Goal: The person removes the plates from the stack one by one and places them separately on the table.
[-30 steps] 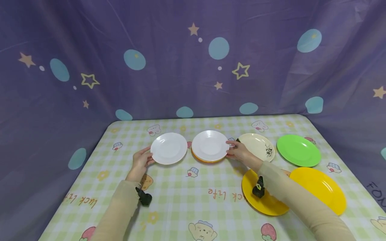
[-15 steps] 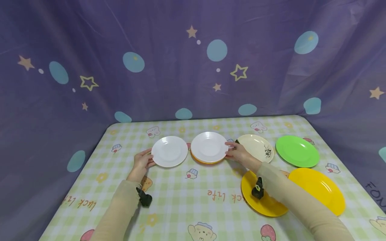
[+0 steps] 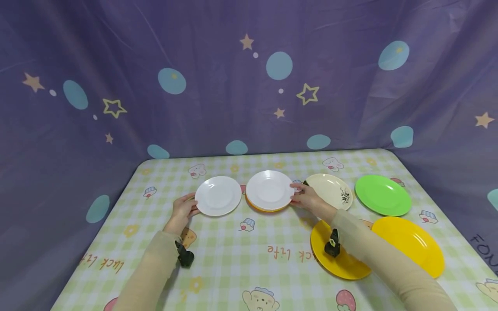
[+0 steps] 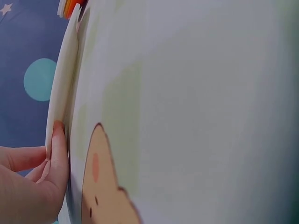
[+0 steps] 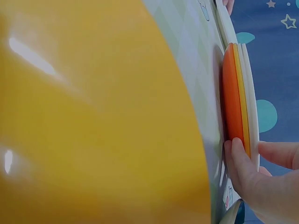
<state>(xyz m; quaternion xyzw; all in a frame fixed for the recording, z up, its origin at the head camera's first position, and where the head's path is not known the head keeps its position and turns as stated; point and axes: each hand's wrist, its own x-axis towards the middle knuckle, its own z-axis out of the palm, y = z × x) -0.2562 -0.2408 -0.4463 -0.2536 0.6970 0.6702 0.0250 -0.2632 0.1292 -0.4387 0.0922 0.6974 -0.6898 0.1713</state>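
In the head view, my left hand (image 3: 183,211) pinches the left rim of a round white plate (image 3: 218,196). The left wrist view shows this plate (image 4: 63,79) edge-on, low over or on the cloth, which I cannot tell; the thumb and fingers lie on opposite sides of its rim. My right hand (image 3: 309,198) grips the right rim of a plate stack (image 3: 270,190) with white on top. Seen edge-on in the right wrist view, an orange plate (image 5: 231,93) lies at the bottom, then a yellow layer (image 5: 243,102), then white (image 5: 252,107).
Right of the stack lie a cream plate (image 3: 324,188) with a dark print and a green plate (image 3: 383,195). Two larger yellow plates lie nearer, one (image 3: 338,263) partly under the right forearm, the other (image 3: 412,246) beside it. A checked cloth (image 3: 221,263) covers the table; a purple curtain (image 3: 214,116) hangs behind.
The left white plate has shifted slightly right and nearer with my left hand. My right hand stays on the stack's rim. The head view has tilted a little.
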